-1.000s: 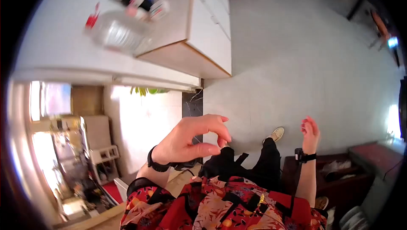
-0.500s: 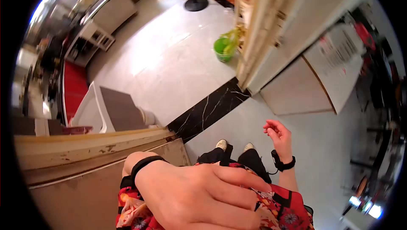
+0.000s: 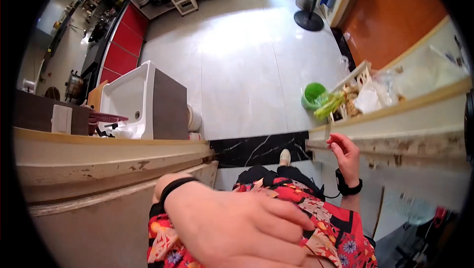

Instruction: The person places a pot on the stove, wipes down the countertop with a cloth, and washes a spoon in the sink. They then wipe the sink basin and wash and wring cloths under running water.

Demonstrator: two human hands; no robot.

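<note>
My left hand point(image 3: 242, 223) is close to the camera, back up, in front of a red floral garment point(image 3: 340, 223). Its fingers stretch to the right, loosely bent, with nothing visible in them; the palm side is hidden. A black band point(image 3: 177, 187) circles that wrist. Farther right, my right hand point(image 3: 347, 158) is raised beside the worn door frame point(image 3: 395, 152), fingers loosely curled and apart, holding nothing I can see. Whether it touches the frame, I cannot tell. It wears a black wrist device point(image 3: 351, 187) with a cable.
A black marble threshold point(image 3: 256, 150) crosses the doorway. Beyond it are a white sink point(image 3: 126, 95) and red cabinets point(image 3: 123, 45) on the left. At right stand a green bucket point(image 3: 313, 95), leafy vegetables point(image 3: 331, 106) and a round black base point(image 3: 308, 21).
The view has turned right and moved forward to the doorway. One shoe is now by the threshold. My right hand is now beside the door frame; my left hand stays in front of the body.
</note>
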